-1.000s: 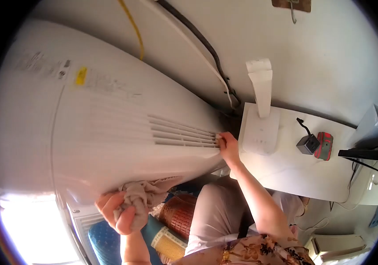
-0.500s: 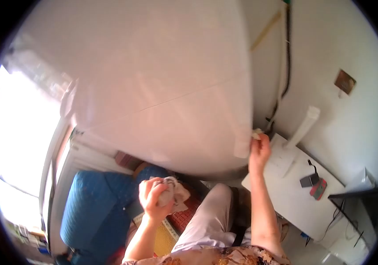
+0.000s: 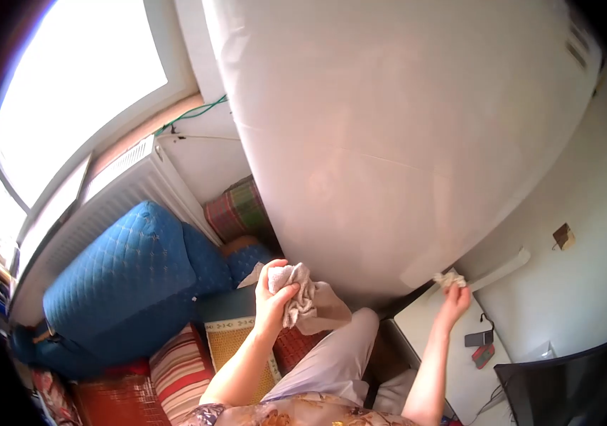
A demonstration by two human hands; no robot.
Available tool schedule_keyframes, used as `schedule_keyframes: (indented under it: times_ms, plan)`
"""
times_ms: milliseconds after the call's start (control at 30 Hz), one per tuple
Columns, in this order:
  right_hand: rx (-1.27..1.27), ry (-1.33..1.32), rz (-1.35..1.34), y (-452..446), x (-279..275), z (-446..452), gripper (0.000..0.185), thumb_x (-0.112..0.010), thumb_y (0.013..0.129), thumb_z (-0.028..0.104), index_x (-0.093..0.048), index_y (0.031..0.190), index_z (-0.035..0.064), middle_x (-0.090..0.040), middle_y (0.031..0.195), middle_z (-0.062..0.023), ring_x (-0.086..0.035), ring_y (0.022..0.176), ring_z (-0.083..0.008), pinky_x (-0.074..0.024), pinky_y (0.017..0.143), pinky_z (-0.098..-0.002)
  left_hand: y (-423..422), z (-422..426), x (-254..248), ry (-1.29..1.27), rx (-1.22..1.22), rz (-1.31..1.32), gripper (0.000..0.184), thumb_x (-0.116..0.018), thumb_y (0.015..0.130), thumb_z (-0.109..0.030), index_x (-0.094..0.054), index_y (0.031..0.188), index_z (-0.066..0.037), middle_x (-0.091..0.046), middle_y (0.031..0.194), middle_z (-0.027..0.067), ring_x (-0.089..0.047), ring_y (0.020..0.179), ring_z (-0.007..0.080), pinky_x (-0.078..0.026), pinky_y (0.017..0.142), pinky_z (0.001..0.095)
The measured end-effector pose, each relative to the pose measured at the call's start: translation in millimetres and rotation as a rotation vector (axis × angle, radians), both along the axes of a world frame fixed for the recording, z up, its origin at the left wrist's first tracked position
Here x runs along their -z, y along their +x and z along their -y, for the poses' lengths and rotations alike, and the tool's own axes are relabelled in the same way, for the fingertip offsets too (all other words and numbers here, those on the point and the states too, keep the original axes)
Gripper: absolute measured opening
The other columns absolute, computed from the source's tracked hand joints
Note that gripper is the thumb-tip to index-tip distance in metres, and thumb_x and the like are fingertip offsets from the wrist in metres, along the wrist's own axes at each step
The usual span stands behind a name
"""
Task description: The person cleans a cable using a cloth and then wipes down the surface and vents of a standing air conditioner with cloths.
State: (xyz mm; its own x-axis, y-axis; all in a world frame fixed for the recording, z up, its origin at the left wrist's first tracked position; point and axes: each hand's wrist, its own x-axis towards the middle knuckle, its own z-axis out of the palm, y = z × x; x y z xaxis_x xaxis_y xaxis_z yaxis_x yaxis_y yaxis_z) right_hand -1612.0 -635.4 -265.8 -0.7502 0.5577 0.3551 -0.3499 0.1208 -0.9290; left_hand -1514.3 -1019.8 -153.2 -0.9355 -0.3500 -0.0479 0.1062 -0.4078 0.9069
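Observation:
A crumpled greyish-beige cloth (image 3: pixel 302 297) is gripped in my left hand (image 3: pixel 270 302), held up in front of my knee with part of it hanging to the right. My right hand (image 3: pixel 455 299) pinches a small, pale, crumpled piece (image 3: pixel 449 280), perhaps cloth or tissue, near the lower right edge of a large white appliance (image 3: pixel 389 156). Neither hand visibly touches the appliance, whose smooth surface fills the upper middle of the view.
Blue quilted cushions (image 3: pixel 126 263) lie at the left below a radiator (image 3: pixel 122 170) and a bright window. At the right are a white table (image 3: pixel 424 319) with a dark box (image 3: pixel 479 339), a red and grey object (image 3: pixel 483 356) and a black screen (image 3: pixel 566 383).
The view has swung left, showing more window and cushions. My right hand has left the vent slats and now holds the pale piece in the air; my left hand still grips the cloth, away from the appliance.

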Motion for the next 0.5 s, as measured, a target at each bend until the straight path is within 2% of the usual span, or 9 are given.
schedule_keyframes:
  times_ms: [100, 200, 267, 300, 400, 433, 500]
  plan:
    - [-0.405, -0.391, -0.005, 43.6, -74.0, 110.4, 0.012, -0.051, 0.096, 0.003, -0.060, 0.104, -0.0011, -0.065, 0.094, -0.0074, -0.061, 0.079, -0.0141, -0.0523, 0.068, -0.0293, 6.0, 12.6, 19.5, -0.025, 0.044, 0.054, 0.055, -0.069, 0.078, 0.003, -0.053, 0.128, -0.009, -0.061, 0.103, 0.0051, -0.061, 0.096, 0.0152, -0.051, 0.085, 0.0287]
    - [-0.703, -0.548, 0.083, 52.8, -102.2, 178.1, 0.014, -0.051, 0.098, 0.002, -0.060, 0.107, -0.0018, -0.065, 0.097, -0.0092, -0.063, 0.081, -0.0157, -0.0554, 0.075, -0.0315, 8.0, 15.0, 20.7, -0.070, 0.158, 0.028, 0.051, -0.071, 0.085, -0.013, -0.053, 0.133, -0.011, -0.060, 0.105, 0.0046, -0.058, 0.097, 0.0135, -0.048, 0.088, 0.0282]
    - [-0.862, -0.507, 0.090, 48.5, -109.9, 201.0, 0.013, -0.051, 0.098, 0.003, -0.062, 0.106, 0.0014, -0.065, 0.098, -0.0068, -0.063, 0.088, -0.0157, -0.0546, 0.074, -0.0321, 9.1, 24.1, 16.9, -0.150, 0.238, -0.077, 0.051, -0.068, 0.091, -0.026, -0.051, 0.136, -0.011, -0.060, 0.107, 0.0058, -0.057, 0.101, 0.0140, -0.045, 0.093, 0.0287]
    - [-0.899, -0.523, 0.074, 46.2, -111.6, 211.9, 0.012, -0.053, 0.098, 0.004, -0.062, 0.106, 0.0014, -0.065, 0.098, -0.0065, -0.063, 0.088, -0.0154, -0.0542, 0.076, -0.0318, 11.1, 27.5, 16.8, -0.093, 0.295, -0.086, 0.058, -0.062, 0.094, -0.041, -0.048, 0.141, -0.009, -0.060, 0.118, 0.0067, -0.056, 0.105, 0.0146, -0.043, 0.097, 0.0296]
    - [-0.937, -0.431, 0.090, 39.7, -116.1, 232.0, 0.011, -0.055, 0.098, 0.004, -0.062, 0.107, 0.0017, -0.066, 0.099, -0.0061, -0.063, 0.089, -0.0152, -0.0539, 0.079, -0.0318, 4.8, 33.0, 20.9, 0.010, 0.355, -0.165, 0.066, -0.058, 0.095, -0.049, -0.045, 0.144, -0.006, -0.055, 0.132, 0.0068, -0.054, 0.109, 0.0144, -0.041, 0.100, 0.0297]
    - [-0.911, -0.400, 0.126, 39.2, -117.4, 239.9, 0.009, -0.058, 0.097, 0.003, -0.061, 0.105, 0.0002, -0.066, 0.097, -0.0044, -0.063, 0.089, -0.0119, -0.0528, 0.080, -0.0274, 2.9, 36.4, 23.9, 0.006, 0.408, -0.136, 0.073, -0.053, 0.096, -0.055, -0.042, 0.146, -0.003, -0.049, 0.142, 0.0060, -0.053, 0.112, 0.0130, -0.039, 0.102, 0.0288]
    - [-0.906, -0.206, 0.114, 40.0, -112.6, 250.0, 0.006, -0.060, 0.096, 0.002, -0.062, 0.101, -0.0001, -0.065, 0.096, -0.0027, -0.061, 0.088, -0.0106, -0.0509, 0.080, -0.0259, 0.8, 35.5, 15.1, 0.040, 0.402, -0.141, 0.064, -0.056, 0.097, -0.043, -0.042, 0.146, -0.003, -0.050, 0.142, 0.0080, -0.051, 0.119, 0.0142, -0.037, 0.105, 0.0294]
